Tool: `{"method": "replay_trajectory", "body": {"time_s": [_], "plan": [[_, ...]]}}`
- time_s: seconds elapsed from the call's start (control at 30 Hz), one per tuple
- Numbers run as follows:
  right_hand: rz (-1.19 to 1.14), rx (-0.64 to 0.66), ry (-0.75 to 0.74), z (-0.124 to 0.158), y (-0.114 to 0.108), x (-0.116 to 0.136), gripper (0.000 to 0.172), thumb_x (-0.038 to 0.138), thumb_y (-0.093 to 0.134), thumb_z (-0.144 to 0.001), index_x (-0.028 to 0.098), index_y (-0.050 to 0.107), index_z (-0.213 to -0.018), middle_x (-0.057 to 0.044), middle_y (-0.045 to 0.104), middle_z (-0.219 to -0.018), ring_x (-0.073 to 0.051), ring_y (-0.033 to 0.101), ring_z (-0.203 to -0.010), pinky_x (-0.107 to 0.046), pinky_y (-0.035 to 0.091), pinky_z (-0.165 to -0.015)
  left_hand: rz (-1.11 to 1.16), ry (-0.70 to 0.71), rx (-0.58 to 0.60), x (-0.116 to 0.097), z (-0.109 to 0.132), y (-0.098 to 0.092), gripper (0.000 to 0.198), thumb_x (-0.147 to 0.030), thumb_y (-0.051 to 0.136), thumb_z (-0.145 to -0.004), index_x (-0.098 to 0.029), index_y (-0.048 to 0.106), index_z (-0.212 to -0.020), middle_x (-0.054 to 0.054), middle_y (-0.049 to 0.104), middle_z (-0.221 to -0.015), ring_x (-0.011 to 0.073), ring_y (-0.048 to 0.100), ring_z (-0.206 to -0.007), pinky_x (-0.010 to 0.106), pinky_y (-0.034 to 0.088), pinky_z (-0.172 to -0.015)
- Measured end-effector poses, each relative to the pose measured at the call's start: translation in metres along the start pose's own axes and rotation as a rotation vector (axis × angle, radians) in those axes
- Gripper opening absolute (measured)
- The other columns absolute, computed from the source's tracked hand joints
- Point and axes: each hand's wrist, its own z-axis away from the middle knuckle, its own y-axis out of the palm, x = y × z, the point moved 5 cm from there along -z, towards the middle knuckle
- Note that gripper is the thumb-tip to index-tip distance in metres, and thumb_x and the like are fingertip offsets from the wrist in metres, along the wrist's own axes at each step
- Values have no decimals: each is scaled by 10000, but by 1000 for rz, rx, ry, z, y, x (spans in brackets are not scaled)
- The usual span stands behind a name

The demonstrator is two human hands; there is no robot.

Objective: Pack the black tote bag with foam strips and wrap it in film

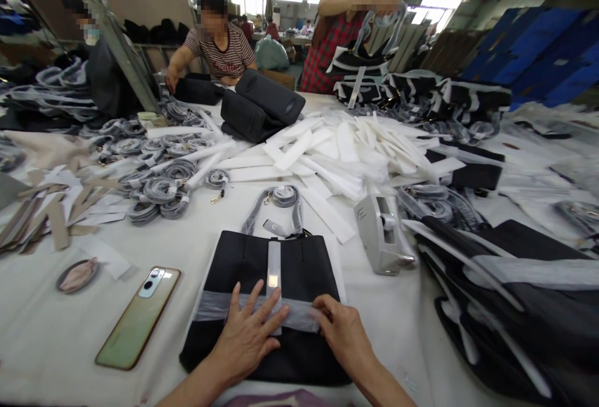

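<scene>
A black handbag [299,357] lies flat on the white table in front of me, its wrapped handle [255,210] pointing away. Across its front runs a band of translucent wrapping film [213,306], over a pale strip [274,257] around the clasp. My left hand [248,332] rests on the band with fingers spread, holding nothing. At the bag's right side, my right hand [339,329] pinches the end of the film between thumb and fingers. A grey tag [275,227] sits by the handle.
A phone [139,319] and a hair tie [77,274] lie left. Right are a tape dispenser [384,235] and stacked black bags [524,307]. White foam strips [346,145] and coiled straps [161,188] spread behind. Co-workers [219,45] handle bags across the table.
</scene>
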Motion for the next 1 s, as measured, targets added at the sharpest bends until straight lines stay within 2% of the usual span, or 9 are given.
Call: {"method": "replay_trajectory", "body": {"time_s": [0.03,0.13,0.2,0.3,0.43,0.6,0.83,0.93,1.0], "plan": [[35,-22,-33,1,1,0,146,194,552,-850,212,628,-973,6,652,-666,-190,647,-596,-285,512,-586,1,5,3,0,0,0,723,-393,688,-792,-398,347,-1430,-33,234,-1569,373,164,-1411,693,-77,-1079],[179,-85,-193,7,4,3,499,124,603,-798,198,511,-1282,-44,668,-852,-201,667,-700,-303,558,-629,13,12,0,0,-1,-1,711,-392,683,-795,-403,355,-1426,-36,252,-1563,364,176,-1409,684,-91,-1082],[253,-104,-322,11,5,9,563,124,592,-814,222,458,-1352,-99,645,-1048,-200,673,-775,-301,573,-643,23,10,-11,0,-1,-1,690,-393,678,-800,-411,369,-1417,-34,269,-1557,360,183,-1410,680,-83,-1087],[267,-91,-540,16,2,20,395,111,485,-881,237,563,-1247,-120,610,-1168,-185,667,-835,-278,569,-678,30,0,-23,-1,-1,-1,674,-395,671,-809,-423,372,-1413,-31,278,-1553,357,195,-1408,677,-63,-1091],[116,-87,-643,11,-9,26,333,85,364,-927,203,666,-1001,-55,656,-855,-152,630,-752,-246,540,-668,22,0,-22,-1,-2,-3,668,-400,674,-807,-432,381,-1406,-33,270,-1557,365,203,-1399,672,-53,-1093],[-27,-87,-589,0,-16,20,345,97,338,-927,196,667,-960,-64,664,-865,-165,633,-785,-268,537,-681,26,4,-31,-1,-3,-5,680,-405,672,-804,-434,368,-1412,-26,295,-1547,374,207,-1392,674,-32,-1088],[-197,-71,-118,0,-20,9,235,292,407,-954,201,572,-1096,-14,658,-771,-157,636,-651,-269,510,-627,36,-8,11,-1,-3,-4,725,-362,673,-801,-454,320,-1427,-28,278,-1554,381,209,-1386,680,-32,-1080],[-194,-175,-46,12,-24,11,248,366,464,-931,192,543,-1089,-41,667,-848,-157,625,-638,-276,498,-623,35,-14,18,-1,-3,-4,732,-340,667,-804,-449,309,-1433,-26,268,-1558,384,208,-1386,681,-31,-1078],[-161,-271,10,22,-26,9,252,427,497,-913,192,565,-976,-35,651,-776,-159,603,-597,-280,484,-605,36,-11,22,-1,-3,-4,734,-337,662,-806,-448,303,-1437,-29,259,-1561,385,210,-1385,681,-31,-1078]]}}
